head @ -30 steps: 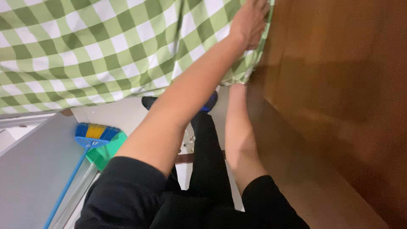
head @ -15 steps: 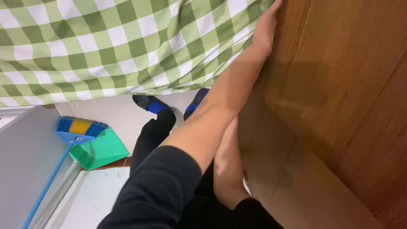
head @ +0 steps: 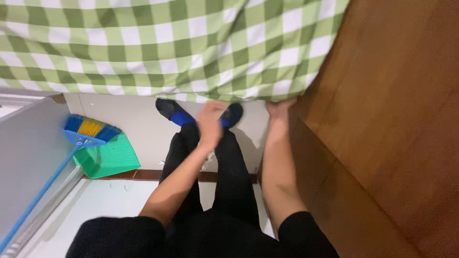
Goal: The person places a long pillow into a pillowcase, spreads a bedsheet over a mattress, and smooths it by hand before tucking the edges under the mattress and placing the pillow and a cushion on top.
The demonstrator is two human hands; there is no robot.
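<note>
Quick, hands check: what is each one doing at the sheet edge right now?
Left hand: blurred, below the checked sheet hem, holding nothing visible; grip cannot be told.
Right hand: at the sheet's corner by the wooden panel; fingers hidden, cannot tell.

The left hand has come down off the checked cloth — now blurred, in the air below its hem. The right hand has risen to the cloth's lower corner.
</note>
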